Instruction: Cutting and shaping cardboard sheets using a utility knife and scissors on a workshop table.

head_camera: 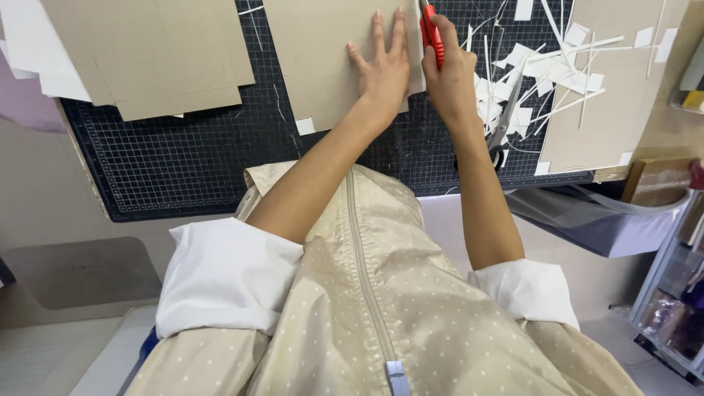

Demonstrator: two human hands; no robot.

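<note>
My left hand (383,64) lies flat, fingers spread, on a beige cardboard sheet (323,59) that rests on a black gridded cutting mat (183,154). Just to its right, my right hand (449,77) grips a red utility knife (432,33) held along the sheet's right edge, blade end pointing away from me. Both forearms reach out from rolled white sleeves over a beige dotted jacket.
Another stack of cardboard sheets (154,51) lies at the mat's upper left. Scissors (502,132) and several white paper strips and scraps (543,66) lie to the right, beside another cardboard piece (609,95). A grey bin bag (601,220) hangs below the table's right edge.
</note>
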